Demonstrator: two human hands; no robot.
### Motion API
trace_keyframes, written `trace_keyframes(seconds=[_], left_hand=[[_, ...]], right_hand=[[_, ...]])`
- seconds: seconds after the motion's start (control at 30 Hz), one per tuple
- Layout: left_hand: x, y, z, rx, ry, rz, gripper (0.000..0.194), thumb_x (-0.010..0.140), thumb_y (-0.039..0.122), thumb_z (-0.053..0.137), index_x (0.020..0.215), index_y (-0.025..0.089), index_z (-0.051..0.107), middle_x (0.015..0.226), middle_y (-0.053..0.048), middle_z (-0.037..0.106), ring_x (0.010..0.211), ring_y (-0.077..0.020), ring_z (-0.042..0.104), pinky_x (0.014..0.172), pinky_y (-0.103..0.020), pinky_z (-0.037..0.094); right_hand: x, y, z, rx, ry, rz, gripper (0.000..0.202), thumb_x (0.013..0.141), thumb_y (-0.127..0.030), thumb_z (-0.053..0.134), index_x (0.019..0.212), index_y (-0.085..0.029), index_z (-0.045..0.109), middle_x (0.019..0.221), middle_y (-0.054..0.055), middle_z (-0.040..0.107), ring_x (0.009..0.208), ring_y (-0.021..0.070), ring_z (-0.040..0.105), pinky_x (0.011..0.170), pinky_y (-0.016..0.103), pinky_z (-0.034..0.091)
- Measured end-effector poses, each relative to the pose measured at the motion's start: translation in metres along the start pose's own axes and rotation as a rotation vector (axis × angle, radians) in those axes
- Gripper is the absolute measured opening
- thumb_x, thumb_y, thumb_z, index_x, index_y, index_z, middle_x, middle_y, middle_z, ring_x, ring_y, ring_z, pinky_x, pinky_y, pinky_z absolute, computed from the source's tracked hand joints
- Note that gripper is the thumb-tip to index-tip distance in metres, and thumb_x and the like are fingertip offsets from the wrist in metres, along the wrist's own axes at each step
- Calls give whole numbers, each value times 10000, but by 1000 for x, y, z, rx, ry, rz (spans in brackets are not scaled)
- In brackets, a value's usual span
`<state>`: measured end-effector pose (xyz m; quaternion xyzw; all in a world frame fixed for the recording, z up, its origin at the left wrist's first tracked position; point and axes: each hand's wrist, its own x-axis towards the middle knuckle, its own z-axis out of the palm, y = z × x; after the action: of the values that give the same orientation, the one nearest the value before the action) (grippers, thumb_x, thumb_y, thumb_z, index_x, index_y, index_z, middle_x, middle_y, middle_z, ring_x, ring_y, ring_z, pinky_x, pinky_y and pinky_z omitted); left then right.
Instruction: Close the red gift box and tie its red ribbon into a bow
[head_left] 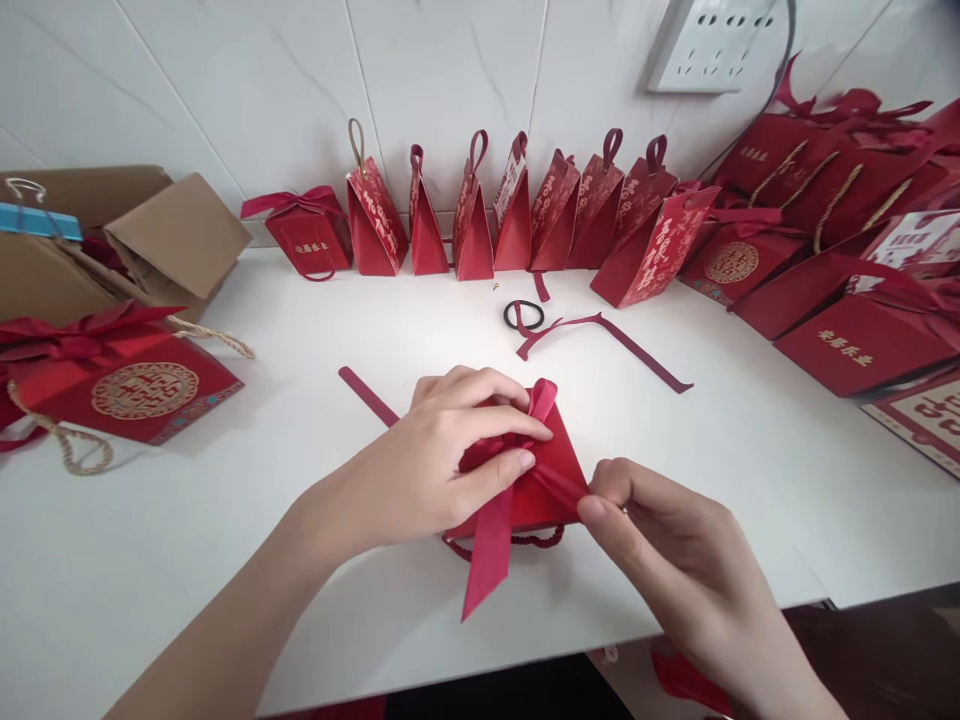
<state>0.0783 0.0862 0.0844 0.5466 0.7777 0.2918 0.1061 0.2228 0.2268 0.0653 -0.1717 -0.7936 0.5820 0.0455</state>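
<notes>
A small red gift box (551,480) lies on the white table (225,560) in front of me, with a dark red ribbon (491,545) tied across its top. My left hand (435,460) rests on the box and pinches the ribbon at the knot, a loop sticking up by the fingertips. My right hand (660,545) pinches another strand of the same ribbon at the box's right edge. One ribbon tail hangs toward the table's front edge, another runs off to the left behind my left hand.
A row of folded red gift bags (517,215) stands against the tiled wall. Larger red boxes (847,330) pile up at right. A loose ribbon (607,335) and black hair tie (523,315) lie mid-table. A cardboard carton (142,230) and red box (135,385) sit at left.
</notes>
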Motion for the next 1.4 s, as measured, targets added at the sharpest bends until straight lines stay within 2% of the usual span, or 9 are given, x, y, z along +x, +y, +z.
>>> trace_keyframes(seconds=[0.2, 0.47, 0.53, 0.6, 0.7, 0.87, 1.03, 1.23, 1.4], left_hand=[[1, -1, 4, -5, 64, -29, 205, 865, 261, 513, 1005, 276, 662, 1098, -17, 579, 1093, -193, 502, 1002, -382, 375], [0, -1, 5, -71, 56, -63, 191, 848, 279, 541, 1000, 283, 656, 1115, -21, 570, 1108, -199, 499, 1002, -387, 381], [-2, -4, 2, -138, 69, -63, 238, 843, 316, 546, 1065, 290, 627, 1144, -29, 564, 1096, -203, 509, 966, -370, 414], [-5, -8, -2, -190, 161, -89, 272, 859, 353, 505, 1107, 282, 594, 1147, -41, 564, 1056, -201, 528, 890, -342, 456], [-12, -14, -7, -128, 311, -212, 218, 874, 377, 448, 950, 248, 605, 1014, -35, 584, 932, -181, 544, 746, -299, 473], [-17, -14, -4, 17, 281, -325, 197, 840, 402, 500, 764, 222, 522, 835, 5, 539, 788, -148, 507, 694, -284, 439], [-16, -2, 8, 108, 322, -339, 248, 864, 338, 461, 660, 201, 433, 747, 14, 493, 749, -142, 486, 749, -305, 425], [-20, 6, 13, 167, 363, -296, 206, 889, 249, 405, 689, 202, 425, 730, 5, 482, 696, -137, 481, 636, -273, 416], [-24, 9, 12, 151, 324, -318, 101, 841, 315, 514, 836, 216, 494, 817, -7, 517, 673, -139, 494, 554, -257, 413]], right_hand=[[-7, 1, 0, 18, -1, -122, 344, 888, -386, 477, 612, -197, 398, 608, -15, 421, 547, 107, 384, 470, 214, 330], [-17, 7, -9, 46, -107, -95, 384, 884, -444, 446, 591, -201, 392, 609, -6, 429, 554, 128, 413, 499, 240, 366], [-9, 9, -18, 24, -112, -142, 395, 884, -514, 393, 634, -212, 439, 630, 7, 463, 573, 147, 441, 518, 262, 383], [6, 9, -28, -38, -41, -185, 423, 881, -564, 349, 682, -215, 485, 656, 18, 486, 605, 161, 459, 537, 276, 390], [37, 0, -38, -211, 78, -171, 415, 882, -554, 380, 699, -207, 513, 674, 16, 502, 603, 148, 454, 515, 261, 372], [72, -14, -27, -219, -69, -208, 366, 843, -535, 495, 718, -192, 519, 687, 11, 563, 598, 130, 486, 526, 239, 391], [71, -9, -14, -158, -89, -238, 360, 864, -446, 512, 622, -183, 466, 588, -21, 507, 538, 98, 453, 493, 212, 367], [62, -4, -12, -94, -36, -249, 373, 876, -414, 509, 593, -189, 421, 568, -34, 459, 524, 90, 432, 489, 210, 358], [58, -1, -13, -55, -41, -274, 344, 876, -419, 520, 624, -191, 468, 598, -19, 498, 560, 102, 468, 512, 218, 376]])
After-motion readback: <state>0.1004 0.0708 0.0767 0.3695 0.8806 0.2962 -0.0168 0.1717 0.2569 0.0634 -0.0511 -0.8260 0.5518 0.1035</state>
